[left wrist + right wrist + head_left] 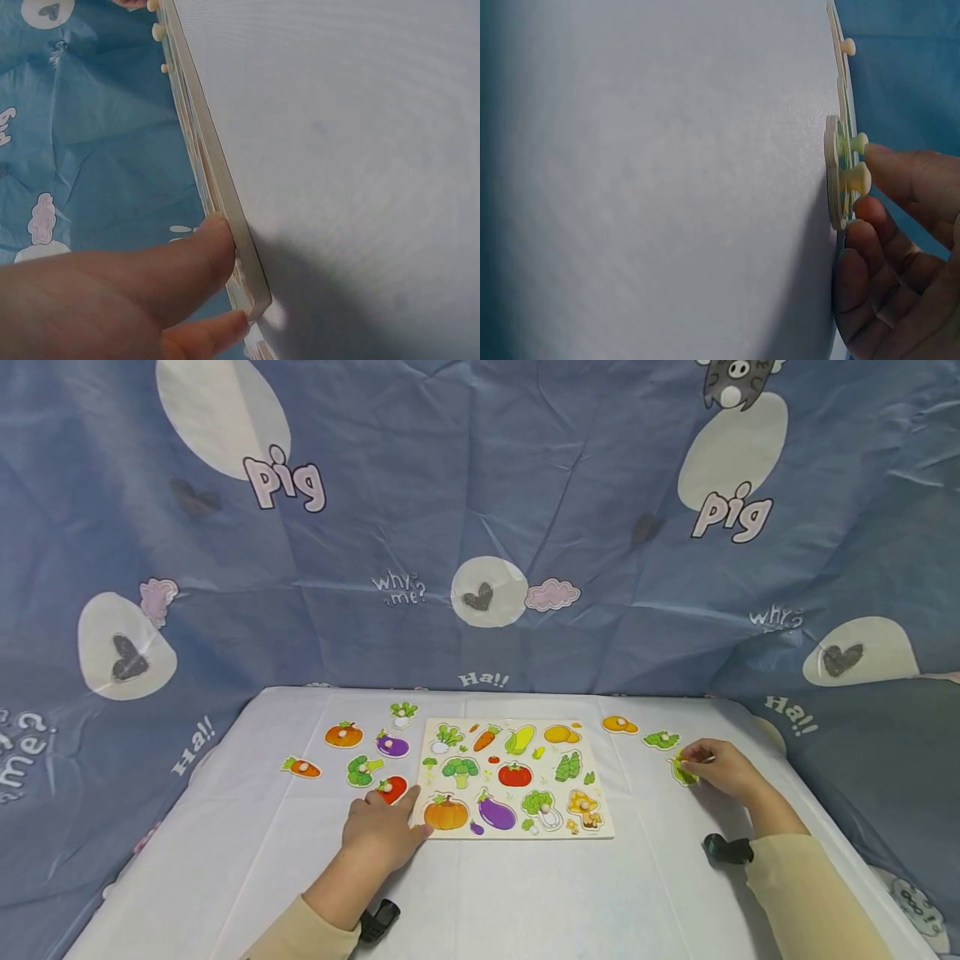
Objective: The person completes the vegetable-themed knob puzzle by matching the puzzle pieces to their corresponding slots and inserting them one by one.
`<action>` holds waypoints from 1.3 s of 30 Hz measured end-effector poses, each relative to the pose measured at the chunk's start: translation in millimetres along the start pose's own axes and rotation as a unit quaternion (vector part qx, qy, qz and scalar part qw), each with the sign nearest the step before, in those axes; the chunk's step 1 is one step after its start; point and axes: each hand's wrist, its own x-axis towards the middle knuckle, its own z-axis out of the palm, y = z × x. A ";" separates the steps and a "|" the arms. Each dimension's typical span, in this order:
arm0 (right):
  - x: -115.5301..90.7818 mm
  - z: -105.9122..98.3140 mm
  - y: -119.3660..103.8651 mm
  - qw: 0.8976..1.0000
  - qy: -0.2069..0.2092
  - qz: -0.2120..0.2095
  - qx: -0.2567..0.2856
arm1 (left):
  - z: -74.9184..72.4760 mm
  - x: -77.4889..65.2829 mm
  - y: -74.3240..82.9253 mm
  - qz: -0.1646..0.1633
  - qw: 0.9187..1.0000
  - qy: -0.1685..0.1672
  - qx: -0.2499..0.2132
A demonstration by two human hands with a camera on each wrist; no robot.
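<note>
My left hand (pixel 382 831) grips the near left corner of a vegetable puzzle board (pixel 468 756), its thumb along the front edge and a finger at the left side. On the board, a leafy cabbage piece (pixel 542 806) and a mushroom piece (pixel 584 806) carry knobs. At the right, my right hand (pixel 723 768) is over a yellow-green corn-like piece (pixel 684 774), partly hidden by the fingers. In the right wrist view, thumb and forefinger stand on either side of its knob (pixel 859 178), with a gap showing.
Left of the board lie knobbed pieces: a carrot (pixel 302 767), pumpkin (pixel 343 734), turnip (pixel 403 714), eggplant (pixel 392 744), broccoli (pixel 364 771) and tomato (pixel 391 787). Further right are a potato piece (pixel 619 724) and a green leafy piece (pixel 662 740). A blue patterned cloth (pixel 525 510) hangs behind.
</note>
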 end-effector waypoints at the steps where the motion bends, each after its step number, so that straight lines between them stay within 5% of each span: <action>1: 0.4 0.2 0.8 1.000 -0.001 0.004 0.004 | -0.1 0.0 0.1 0.000 1.000 0.000 -0.001; 26: 7.3 3.2 1.0 0.999 -0.037 0.032 -0.010 | 1.1 0.4 -0.6 0.001 1.000 0.004 -0.006; 39: -3.9 4.0 -5.9 0.999 -0.033 0.001 -0.007 | 0.5 -0.1 -0.4 0.000 1.000 0.001 -0.011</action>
